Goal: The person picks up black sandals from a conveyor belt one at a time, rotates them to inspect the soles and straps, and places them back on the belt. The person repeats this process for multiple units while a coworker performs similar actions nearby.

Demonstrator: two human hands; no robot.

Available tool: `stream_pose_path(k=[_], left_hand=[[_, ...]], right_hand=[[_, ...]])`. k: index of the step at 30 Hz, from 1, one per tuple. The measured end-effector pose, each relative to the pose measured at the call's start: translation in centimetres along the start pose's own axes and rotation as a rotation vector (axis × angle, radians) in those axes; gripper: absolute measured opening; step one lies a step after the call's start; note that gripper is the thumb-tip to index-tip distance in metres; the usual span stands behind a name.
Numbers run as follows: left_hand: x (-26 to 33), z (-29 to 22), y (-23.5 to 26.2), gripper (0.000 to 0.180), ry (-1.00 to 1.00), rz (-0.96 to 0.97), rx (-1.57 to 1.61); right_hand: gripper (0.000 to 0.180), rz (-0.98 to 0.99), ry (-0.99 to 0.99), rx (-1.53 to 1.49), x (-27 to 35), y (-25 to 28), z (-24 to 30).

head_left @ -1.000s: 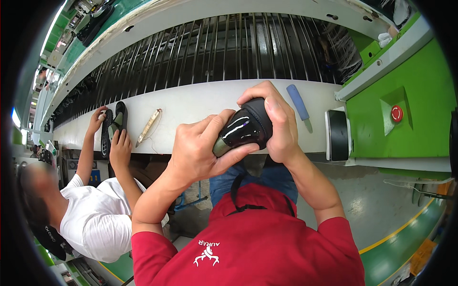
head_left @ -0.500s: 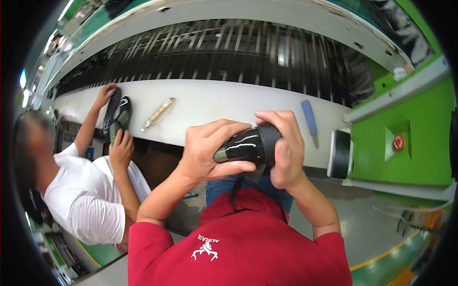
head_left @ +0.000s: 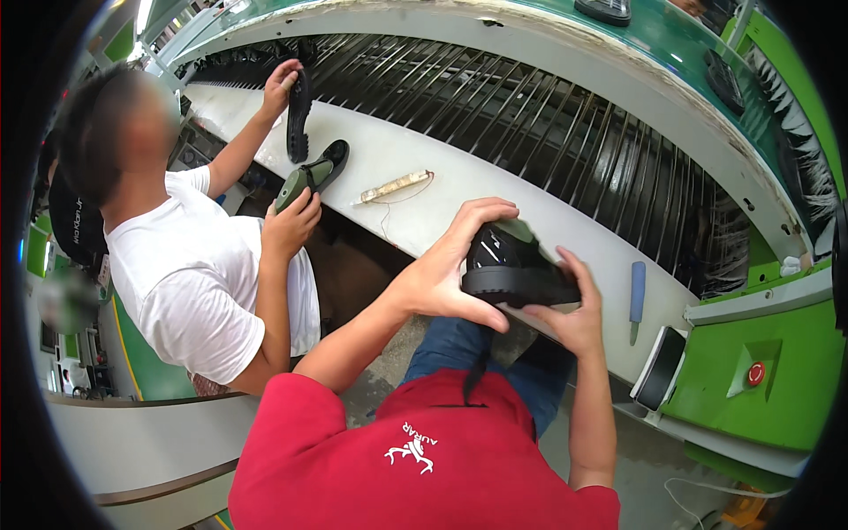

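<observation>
Between both my hands, above the near edge of the white bench, is a black and green shoe (head_left: pixel 508 256) with a shiny black toe and a thick black sole. My left hand (head_left: pixel 455 265) grips its toe end, thumb below by the sole and fingers over the top. My right hand (head_left: pixel 574 309) holds the other end, with its thumb under the sole and its fingers along the far side. The palm-side contact is partly hidden.
The white bench (head_left: pixel 349 132) runs beside a roller conveyor (head_left: pixel 530 141). A co-worker (head_left: pixel 199 256) at left holds a black sole (head_left: pixel 299 119) and a green-black shoe upper (head_left: pixel 318 172). A cream stick with string (head_left: pixel 393 187), a blue-handled knife (head_left: pixel 637 291) and a green machine (head_left: pixel 733 406) are nearby.
The shoe has turned from sole facing right to sole facing down toward me. My right hand has shifted to its other end. The co-worker's sole has moved apart from the upper. My view has swung.
</observation>
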State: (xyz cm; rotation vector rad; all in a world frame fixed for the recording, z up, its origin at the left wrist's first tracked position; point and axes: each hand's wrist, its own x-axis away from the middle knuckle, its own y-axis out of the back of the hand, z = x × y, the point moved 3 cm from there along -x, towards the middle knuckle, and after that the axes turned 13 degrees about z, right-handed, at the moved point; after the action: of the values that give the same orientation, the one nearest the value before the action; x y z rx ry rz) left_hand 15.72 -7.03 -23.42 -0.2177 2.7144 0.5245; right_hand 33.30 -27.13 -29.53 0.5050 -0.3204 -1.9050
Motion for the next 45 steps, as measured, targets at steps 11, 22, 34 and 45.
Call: stream_pose_path(k=[11, 22, 34, 45], left_hand=[[0.9, 4.4, -2.2, 0.12, 0.264, 0.118, -0.334], [-0.5, 5.8, -3.0, 0.126, 0.216, 0.002, -0.446], [-0.7, 4.7, -3.1, 0.113, 0.182, -0.001, -0.509], [-7.4, 3.7, -7.4, 0.082, 0.0, 0.327, -0.876]], right_hand=[[0.048, -0.158, 0.31, 0.682, 2.0, 1.5, 2.3], [0.037, -0.173, 0.304, 0.643, 0.7, 0.8, 1.1], [0.081, -0.168, 0.048, 0.503, 0.9, 2.7, 2.1], [0.082, -0.155, -0.048, 0.215, 3.2, 3.7, 2.2]])
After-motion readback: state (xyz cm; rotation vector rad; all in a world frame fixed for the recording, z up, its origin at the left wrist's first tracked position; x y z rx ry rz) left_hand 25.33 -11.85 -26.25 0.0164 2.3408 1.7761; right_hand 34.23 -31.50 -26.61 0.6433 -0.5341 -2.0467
